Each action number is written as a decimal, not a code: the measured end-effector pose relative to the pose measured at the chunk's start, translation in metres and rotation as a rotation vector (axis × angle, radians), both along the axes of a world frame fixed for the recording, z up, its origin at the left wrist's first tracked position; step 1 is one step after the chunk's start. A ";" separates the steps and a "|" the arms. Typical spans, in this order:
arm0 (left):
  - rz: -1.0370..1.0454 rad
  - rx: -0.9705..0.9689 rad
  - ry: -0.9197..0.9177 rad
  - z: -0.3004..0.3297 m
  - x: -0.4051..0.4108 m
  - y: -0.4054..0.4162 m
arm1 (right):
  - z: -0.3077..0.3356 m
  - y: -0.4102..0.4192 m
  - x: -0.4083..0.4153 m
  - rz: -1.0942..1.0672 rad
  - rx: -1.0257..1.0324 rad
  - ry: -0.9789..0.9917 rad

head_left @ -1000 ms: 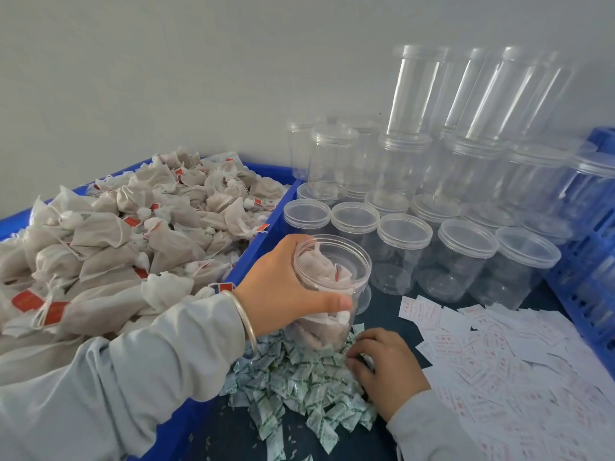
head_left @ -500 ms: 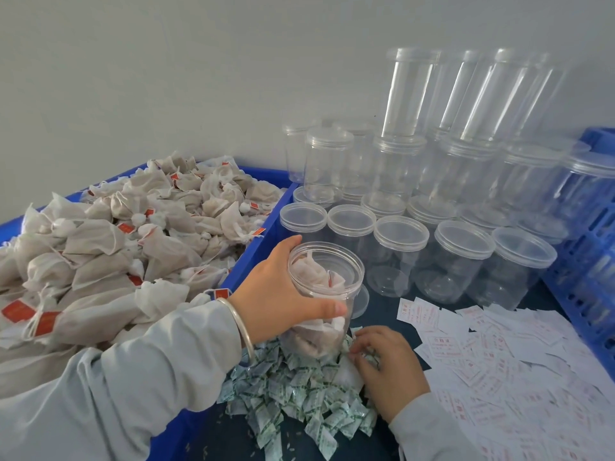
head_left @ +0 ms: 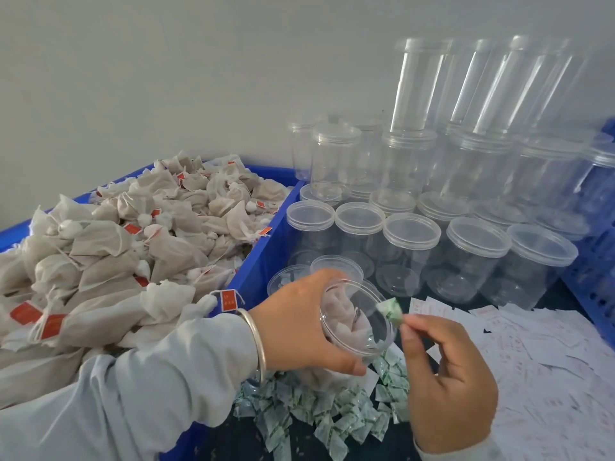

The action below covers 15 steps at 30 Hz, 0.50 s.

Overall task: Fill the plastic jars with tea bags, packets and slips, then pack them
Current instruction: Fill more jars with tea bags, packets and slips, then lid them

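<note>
An open plastic jar (head_left: pixel 356 319) is held tilted above the dark table (head_left: pixel 562 296), its mouth turned toward the right, with white tea bags seen inside it. It is gripped by the left hand (head_left: pixel 301 327), whose fingers are curled round its far side while the thumb is pressed along its near rim. A small green-and-white packet (head_left: pixel 392 310) is pinched between the thumb and forefinger of the right hand (head_left: pixel 449 377) and is held right at the jar's rim; the remaining fingers of that hand are loosely curled and hold nothing. A silver bangle (head_left: pixel 258 341) is worn on the left wrist.

Beneath the jar, a heap of like packets (head_left: pixel 319 414) is spread on the table. To the right, printed white slips (head_left: pixel 545 361) are scattered. Behind the jar, lidded empty jars (head_left: pixel 472 254) are ranged in rows and stacked, with tall clear stacks leaned against the wall. To the left, a blue bin (head_left: pixel 266 247) is piled with tied cloth tea bags (head_left: pixel 133 247) bearing red tags.
</note>
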<state>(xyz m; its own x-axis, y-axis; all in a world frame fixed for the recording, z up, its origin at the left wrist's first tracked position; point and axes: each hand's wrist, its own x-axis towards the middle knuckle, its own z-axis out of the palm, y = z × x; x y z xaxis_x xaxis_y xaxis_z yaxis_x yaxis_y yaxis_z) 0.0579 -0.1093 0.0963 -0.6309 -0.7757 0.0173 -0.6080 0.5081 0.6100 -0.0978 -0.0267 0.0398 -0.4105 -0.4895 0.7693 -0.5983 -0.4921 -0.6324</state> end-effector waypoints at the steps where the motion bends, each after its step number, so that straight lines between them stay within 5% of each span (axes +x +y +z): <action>1: -0.009 -0.006 -0.005 0.000 0.000 0.000 | -0.001 0.001 0.002 0.026 0.014 0.051; 9: -0.038 -0.019 -0.017 -0.001 -0.001 0.000 | -0.004 0.001 0.004 0.101 0.110 0.275; 15: 0.017 -0.007 0.045 0.002 0.001 -0.001 | 0.004 -0.001 -0.016 0.048 0.096 0.210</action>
